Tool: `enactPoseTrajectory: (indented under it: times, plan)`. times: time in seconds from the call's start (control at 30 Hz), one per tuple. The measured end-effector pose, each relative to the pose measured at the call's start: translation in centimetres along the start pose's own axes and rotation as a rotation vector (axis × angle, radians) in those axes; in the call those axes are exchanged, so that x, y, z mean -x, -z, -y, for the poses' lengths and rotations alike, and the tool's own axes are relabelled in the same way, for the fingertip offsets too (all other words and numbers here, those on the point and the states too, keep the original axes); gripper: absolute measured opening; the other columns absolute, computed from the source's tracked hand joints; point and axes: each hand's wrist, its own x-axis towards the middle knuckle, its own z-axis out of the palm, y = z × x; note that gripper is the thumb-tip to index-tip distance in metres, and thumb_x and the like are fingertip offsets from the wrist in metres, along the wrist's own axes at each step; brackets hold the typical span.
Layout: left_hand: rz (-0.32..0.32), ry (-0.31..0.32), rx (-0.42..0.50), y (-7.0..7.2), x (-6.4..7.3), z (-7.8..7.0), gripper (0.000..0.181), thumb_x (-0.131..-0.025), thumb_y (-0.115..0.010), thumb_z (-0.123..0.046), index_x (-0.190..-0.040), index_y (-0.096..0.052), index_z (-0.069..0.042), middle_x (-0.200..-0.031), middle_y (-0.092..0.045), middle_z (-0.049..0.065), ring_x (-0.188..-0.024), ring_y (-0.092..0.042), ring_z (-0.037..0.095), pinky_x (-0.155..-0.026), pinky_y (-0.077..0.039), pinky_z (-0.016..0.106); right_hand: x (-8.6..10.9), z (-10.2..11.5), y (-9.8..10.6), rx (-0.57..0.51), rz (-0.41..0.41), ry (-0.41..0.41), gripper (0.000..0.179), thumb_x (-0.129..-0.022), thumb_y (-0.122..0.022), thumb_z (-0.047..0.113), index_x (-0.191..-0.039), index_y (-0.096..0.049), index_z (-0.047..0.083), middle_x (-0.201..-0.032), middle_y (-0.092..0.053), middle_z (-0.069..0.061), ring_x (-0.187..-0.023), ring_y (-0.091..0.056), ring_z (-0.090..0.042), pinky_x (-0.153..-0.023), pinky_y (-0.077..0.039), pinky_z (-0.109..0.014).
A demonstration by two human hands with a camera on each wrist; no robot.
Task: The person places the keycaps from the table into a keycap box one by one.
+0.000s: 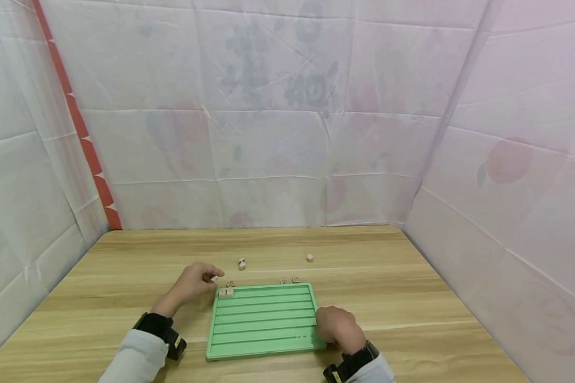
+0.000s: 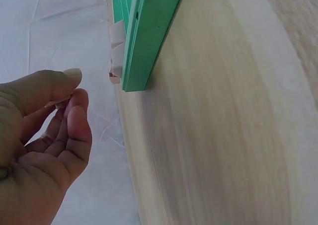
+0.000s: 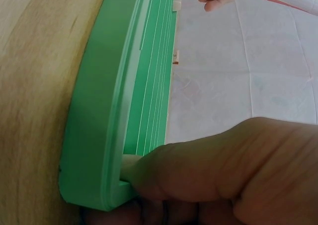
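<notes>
Near right, the right hand (image 1: 340,325) is gripping the green tray (image 1: 263,315), thumb inside its rim; holding firm should keep it steady. At the far-left corner, the left hand (image 1: 194,282) is pinching a tile (image 1: 215,279), fingers closed to its width; squaring it before lowering seems wise. A loose tile (image 1: 230,284) is crowding the seated pair (image 1: 229,293); other tiles (image 1: 310,258) are lying farther off.

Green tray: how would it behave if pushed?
The green tray likely slides rather than tips: it's broad, low and flat on the table. Probably stiff: its long edges look straight. The two small blocks in its far row might shift.
</notes>
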Motion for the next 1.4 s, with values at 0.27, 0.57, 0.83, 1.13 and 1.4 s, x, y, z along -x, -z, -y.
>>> enactPoseTrajectory:
  times: [0.27, 0.57, 0.83, 1.13, 1.4]
  plan:
    - [-0.021, 0.088, 0.045, -0.24, -0.12, -0.34, 0.026, -0.072, -0.070, 0.012, -0.094, -0.061, 0.002, -0.080, -0.057, 0.003, -0.074, -0.057, 0.016, -0.066, -0.049, 0.031, -0.29, -0.04, -0.08, -0.002, 0.005, -0.009, 0.021, -0.082, -0.055, -0.002, -0.063, -0.055, 0.006, -0.059, -0.049, -0.007, -0.049, -0.042, -0.017, -0.044, -0.033, -0.028]
    - [-0.013, 0.039, 0.043, -0.26, 0.24, -0.11, 0.017, -0.073, -0.072, 0.004, -0.085, -0.063, -0.004, -0.077, -0.059, 0.001, -0.069, -0.057, 0.015, -0.063, -0.048, 0.032, -0.11, 0.02, 0.02, -0.008, 0.010, -0.015, 0.020, -0.082, -0.055, -0.002, -0.063, -0.055, 0.005, -0.059, -0.049, -0.007, -0.048, -0.043, -0.017, -0.044, -0.033, -0.028]
    - [-0.026, 0.008, 0.011, -0.21, 0.28, -0.04, 0.014, -0.075, -0.071, 0.003, -0.087, -0.068, -0.003, -0.075, -0.058, -0.001, -0.068, -0.055, 0.014, -0.061, -0.047, 0.029, 0.00, 0.04, -0.05, -0.004, 0.007, -0.006, 0.018, -0.082, -0.055, -0.001, -0.065, -0.055, 0.005, -0.060, -0.050, -0.007, -0.050, -0.044, -0.018, -0.045, -0.035, -0.029]
    - [-0.018, 0.026, -0.013, -0.30, 0.19, -0.49, 0.013, -0.078, -0.068, 0.002, -0.091, -0.069, -0.002, -0.076, -0.060, -0.001, -0.070, -0.056, 0.014, -0.063, -0.048, 0.031, -0.15, 0.11, 0.09, -0.017, 0.009, -0.025, 0.018, -0.082, -0.055, -0.002, -0.065, -0.055, 0.005, -0.060, -0.050, -0.008, -0.049, -0.044, -0.018, -0.044, -0.035, -0.029]
    - [-0.022, 0.028, -0.032, -0.42, 0.16, -0.69, 0.014, -0.078, -0.069, 0.001, -0.092, -0.071, -0.001, -0.079, -0.062, -0.001, -0.070, -0.056, 0.013, -0.063, -0.048, 0.030, -0.29, 0.00, -0.03, -0.037, 0.013, -0.019, 0.018, -0.083, -0.055, -0.002, -0.066, -0.055, 0.005, -0.060, -0.050, -0.008, -0.049, -0.044, -0.018, -0.044, -0.034, -0.028]
